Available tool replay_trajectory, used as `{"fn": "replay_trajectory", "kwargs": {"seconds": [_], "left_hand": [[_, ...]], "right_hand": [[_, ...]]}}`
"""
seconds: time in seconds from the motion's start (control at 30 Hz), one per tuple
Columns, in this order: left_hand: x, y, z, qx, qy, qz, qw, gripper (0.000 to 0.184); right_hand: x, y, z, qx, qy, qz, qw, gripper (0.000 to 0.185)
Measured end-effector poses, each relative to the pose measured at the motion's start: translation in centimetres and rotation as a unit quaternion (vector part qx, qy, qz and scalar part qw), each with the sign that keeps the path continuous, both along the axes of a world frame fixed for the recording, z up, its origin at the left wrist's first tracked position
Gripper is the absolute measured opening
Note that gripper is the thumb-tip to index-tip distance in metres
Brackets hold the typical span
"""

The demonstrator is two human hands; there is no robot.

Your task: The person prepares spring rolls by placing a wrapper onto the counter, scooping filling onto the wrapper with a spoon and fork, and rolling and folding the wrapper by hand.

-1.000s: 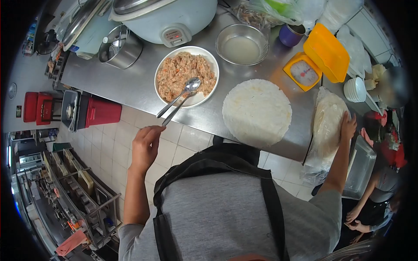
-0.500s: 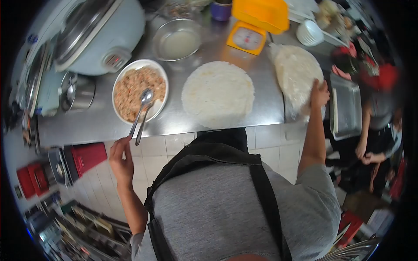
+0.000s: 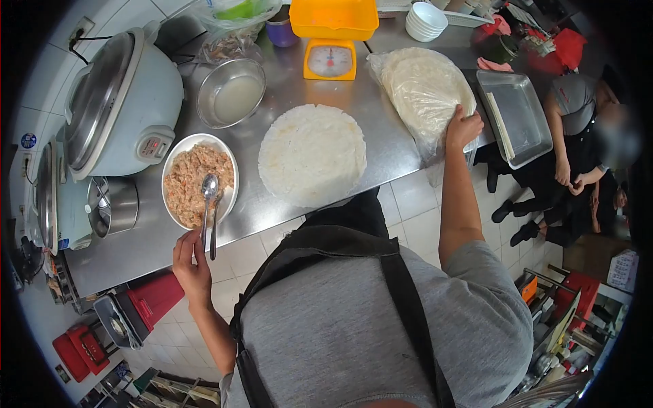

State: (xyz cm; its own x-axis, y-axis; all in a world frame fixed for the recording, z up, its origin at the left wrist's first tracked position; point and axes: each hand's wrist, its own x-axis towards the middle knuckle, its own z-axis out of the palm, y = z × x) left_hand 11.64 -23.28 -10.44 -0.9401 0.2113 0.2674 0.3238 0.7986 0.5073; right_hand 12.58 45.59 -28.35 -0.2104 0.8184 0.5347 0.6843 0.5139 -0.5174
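At the front edge of the steel table, my left hand (image 3: 192,267) pinches the handle end of a metal spoon (image 3: 209,187). The spoon and a second utensil rest in a white bowl (image 3: 178,160) of minced filling (image 3: 194,178). My right hand (image 3: 464,129) grips the near edge of a clear plastic bag (image 3: 425,88) holding a stack of thin pale sheets. Between my hands a round white sheet (image 3: 313,155) lies flat on the table. A metal bowl (image 3: 231,92) with cloudy liquid stands behind it.
A yellow scale (image 3: 330,60) stands behind the round sheet. Large cookers (image 3: 122,102) and a steel pot (image 3: 114,206) are at the left. White bowls (image 3: 426,22) are stacked at the back. A metal tray (image 3: 515,119) lies at the right, near other people (image 3: 578,129).
The view has turned and shifted, so the table things appear farther left and the people show more fully. My left hand stays at the spoon and my right hand stays on the bag.
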Motion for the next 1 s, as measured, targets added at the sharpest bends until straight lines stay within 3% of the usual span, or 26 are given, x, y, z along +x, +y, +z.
{"fn": "replay_trajectory", "kwargs": {"seconds": [0.1,0.2,0.3,0.4,0.57,0.77,1.0], "left_hand": [[-0.3,0.2,0.1,-0.038,0.019,-0.014,0.999,0.025],[-0.5,-0.2,0.8,-0.035,0.024,0.000,0.999,0.023],[-0.2,-0.4,1.0,-0.025,0.007,0.021,0.999,0.023],[0.1,-0.2,0.9,-0.032,0.002,0.009,0.999,0.023],[1.2,-0.3,1.2,-0.030,0.006,0.021,0.999,0.024],[2.7,0.3,1.2,-0.017,0.014,0.059,0.998,0.024],[2.8,3.5,1.7,0.035,0.014,0.064,0.997,0.024]], "right_hand": [[1.3,-0.8,0.6,-0.011,-0.018,0.055,0.998,0.087],[3.2,-6.0,2.0,0.086,-0.077,0.176,0.978,0.096],[4.7,-11.1,3.1,0.067,-0.229,0.323,0.916,0.097],[2.4,-9.1,2.5,0.073,-0.242,0.281,0.926,0.090],[-1.3,-6.3,3.6,0.090,-0.224,0.330,0.913,0.078],[0.7,-8.1,5.7,0.115,-0.293,0.366,0.876,0.089],[-2.1,-6.5,7.7,0.210,-0.475,0.353,0.779,0.080]]}}
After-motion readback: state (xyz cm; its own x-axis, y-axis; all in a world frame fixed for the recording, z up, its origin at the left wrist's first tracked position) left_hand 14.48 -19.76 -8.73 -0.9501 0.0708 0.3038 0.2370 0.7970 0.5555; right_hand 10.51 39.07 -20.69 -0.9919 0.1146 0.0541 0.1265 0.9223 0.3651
